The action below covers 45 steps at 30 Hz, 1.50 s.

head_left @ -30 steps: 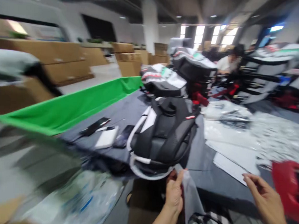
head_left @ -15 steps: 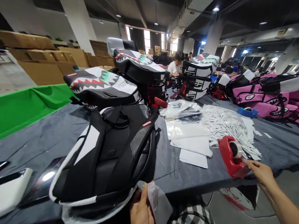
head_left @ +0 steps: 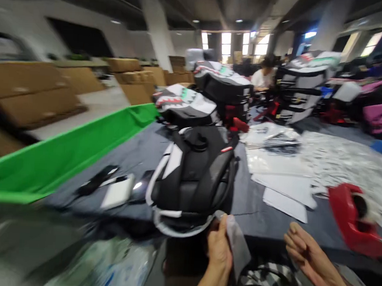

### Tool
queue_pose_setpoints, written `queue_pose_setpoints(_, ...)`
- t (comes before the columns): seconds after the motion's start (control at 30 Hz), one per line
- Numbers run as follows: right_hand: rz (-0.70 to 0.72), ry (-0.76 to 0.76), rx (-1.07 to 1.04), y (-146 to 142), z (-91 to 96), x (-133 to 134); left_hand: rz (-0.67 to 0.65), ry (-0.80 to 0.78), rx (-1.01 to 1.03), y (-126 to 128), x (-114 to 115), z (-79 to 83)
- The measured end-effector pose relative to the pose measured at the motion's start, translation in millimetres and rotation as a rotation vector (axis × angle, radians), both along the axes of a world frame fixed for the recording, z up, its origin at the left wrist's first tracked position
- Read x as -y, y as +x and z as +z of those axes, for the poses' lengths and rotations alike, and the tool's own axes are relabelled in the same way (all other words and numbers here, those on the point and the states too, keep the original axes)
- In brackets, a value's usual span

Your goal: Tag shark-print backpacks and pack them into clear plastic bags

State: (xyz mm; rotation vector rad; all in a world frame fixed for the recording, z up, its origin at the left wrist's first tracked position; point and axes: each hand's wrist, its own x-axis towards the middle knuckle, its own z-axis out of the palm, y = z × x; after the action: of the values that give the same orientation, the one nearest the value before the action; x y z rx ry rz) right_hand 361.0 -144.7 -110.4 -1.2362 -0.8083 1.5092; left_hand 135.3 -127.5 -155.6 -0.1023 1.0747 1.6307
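Head view: left hand's (head_left: 217, 244) fingers pinch a plastic sheet (head_left: 238, 243), right hand's (head_left: 311, 262) fingers open, empty, backpack's (head_left: 192, 177) red label (head_left: 227, 149) unreadable.

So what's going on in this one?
A person stands at a grey-covered table. Their left hand pinches translucent plastic at the lower edge of a black-and-white backpack. Their open right hand holds nothing, near a red tape dispenser. Shark-print backpacks are piled beyond, and a co-worker is further back.
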Motion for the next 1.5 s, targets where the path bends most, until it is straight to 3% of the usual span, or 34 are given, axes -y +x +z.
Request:
queue_pose_setpoints(0.1, 0.548, 0.252, 0.27, -69, 21.1, -27, 0.041, 0.154, -0.042, 5, -3, 2.5)
queue_pose_setpoints(0.23, 0.929, 0.728, 0.667, -124, 35.7, -74, 0.068, 0.299, -0.038, 7, -8, 8.4)
queue_pose_setpoints(0.3, 0.963, 0.868, 0.84, -134, 31.7, -94, 0.103, 0.305, -0.085, 7, -8, 12.2)
queue_pose_setpoints(0.37, 0.904, 1.002, 1.019, -136, 24.6, -105, 0.129, 0.279, -0.14, 7, -7, 15.0)
queue_pose_setpoints(0.53, 0.736, 1.238, 1.381, -134, 16.7, -105, 0.069, 0.299, -0.157, 4, -6, 17.1)
queue_pose_setpoints(0.67, 0.696, 1.185, 1.494, -139, 21.2, -98, 0.067, 0.326, -0.096, 2, -2, 11.9)
queue_pose_setpoints(0.8, 0.7, 1.024, 1.431, -132, 20.6, -102, 0.116, 0.202, -0.03, 3, -3, 3.8)
queue_pose_setpoints(0.93, 0.783, 0.759, 1.249, -123, 3.6, -115, 0.141, 0.216, 0.07, 3, -8, 4.2)
queue_pose_setpoints(1.1, 0.826, 0.675, 0.888, -130, -23.0, -119, 0.137, 0.212, 0.034, -1, -7, 7.7)
queue_pose_setpoints(1.17, 0.815, 0.639, 0.853, -133, -27.0, -118, 0.116, 0.213, 0.027, -5, -6, 7.8)
queue_pose_setpoints(1.33, 0.671, 0.612, 0.867, -140, -20.2, -113, 0.065, 0.227, 0.004, -11, -6, 11.5)
queue_pose_setpoints(1.43, 0.745, 0.579, 0.706, -143, -14.0, -107, 0.085, 0.198, 0.033, -13, -5, 13.3)
queue_pose_setpoints(1.5, 0.787, 0.436, 0.603, -142, -12.8, -103, 0.121, 0.154, 0.08, -13, -4, 12.3)
